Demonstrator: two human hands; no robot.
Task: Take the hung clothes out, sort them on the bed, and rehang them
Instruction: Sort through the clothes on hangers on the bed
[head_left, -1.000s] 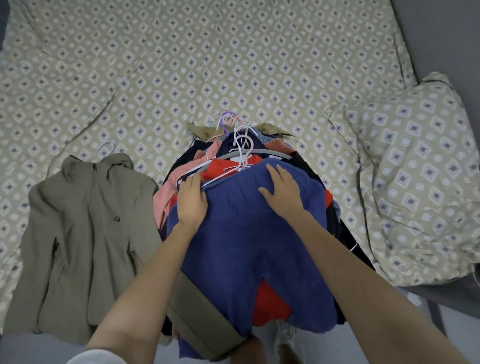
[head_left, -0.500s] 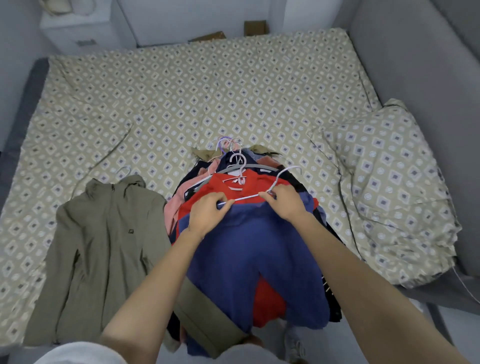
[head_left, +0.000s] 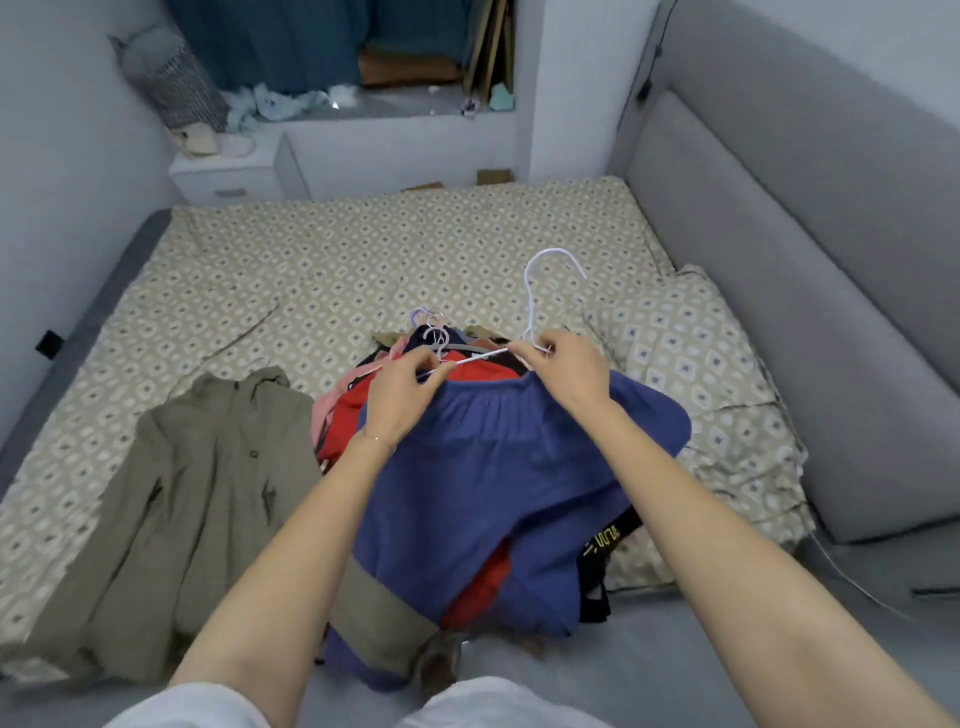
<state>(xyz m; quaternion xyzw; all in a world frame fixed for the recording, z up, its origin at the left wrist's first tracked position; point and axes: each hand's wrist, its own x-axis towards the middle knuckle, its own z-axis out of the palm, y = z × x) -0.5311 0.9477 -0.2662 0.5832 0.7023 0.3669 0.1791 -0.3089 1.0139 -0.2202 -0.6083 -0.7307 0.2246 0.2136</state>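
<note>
- Head view, looking down over both arms at a bed.
- Dead centre: left hand (head_left: 402, 395), fingertips pinching the left end of the bar of a thin white hanger (head_left: 470, 359).
- Just to the right: right hand (head_left: 569, 374), thumb and fingers pinching the same hanger where the bar meets the neck. Hook sticking up above that hand, curling off to the right.
- Right below both hands: blue garment (head_left: 519, 467), gathered top edge just under the bar, the rest draped down toward the bottom of the frame. Can't tell whether it's threaded on the hanger or just lying under it.
- Under the blue one: pile of clothes (head_left: 343, 421), red and pink peeking out on the left and more red at lower centre. Black strap (head_left: 608, 540) with yellow lettering at the lower right of the heap.
- At the top of the pile, just behind the hands: bunch of hanger hooks (head_left: 431, 325), whitish and purple-ish.
- Lower left: olive jacket (head_left: 192, 499), laid out flat just beside the pile.
- Underneath all of it: bed (head_left: 363, 249) with a beige diamond-print sheet.
- Right of centre: pillow (head_left: 691, 374) in the same print, up against a grey padded headboard (head_left: 805, 291) running along the right side.
- Upper left: white nightstand (head_left: 228, 171) past the far end of the bed, with a mesh basket (head_left: 171, 83) above it.
- Bottom edge: a bit of white clothing on the person.
</note>
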